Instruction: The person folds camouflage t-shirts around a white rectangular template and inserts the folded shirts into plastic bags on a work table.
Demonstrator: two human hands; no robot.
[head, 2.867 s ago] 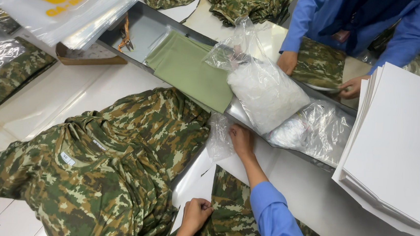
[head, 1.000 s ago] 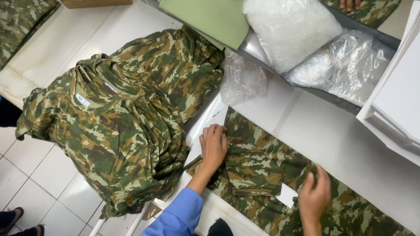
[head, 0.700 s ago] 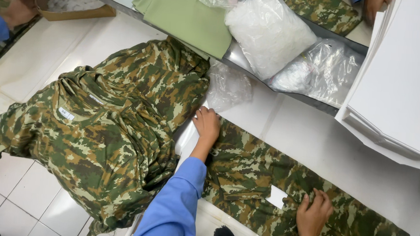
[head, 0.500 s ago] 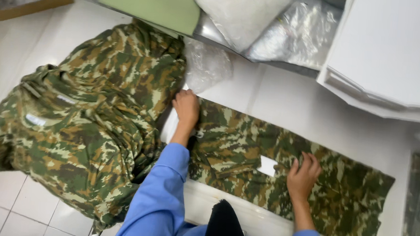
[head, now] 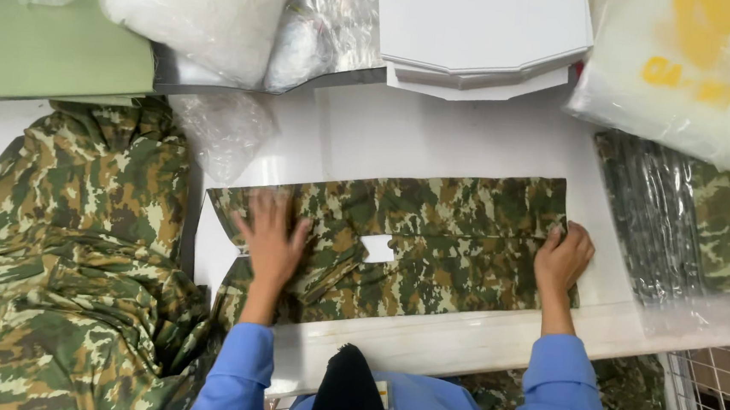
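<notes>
Camouflage-print folded fabric garment (head: pixel 431 244) lies flat at the white worktop's (head: pixel 438 137) near edge. The left hand (head: pixel 270 241) presses on it with fingers spread; the right hand (head: pixel 562 257) pinches its right end. Uneven pressing could skew the fold. A heaped camouflage pile (head: pixel 61 261) crowds the left edge, white card sheets (head: pixel 480 33) the far edge.

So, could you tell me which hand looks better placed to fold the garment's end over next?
Probably the right hand: its fingers grip the end edge of the camouflage garment, while the left hand lies flat, pinning the cloth inside the other end.
</notes>
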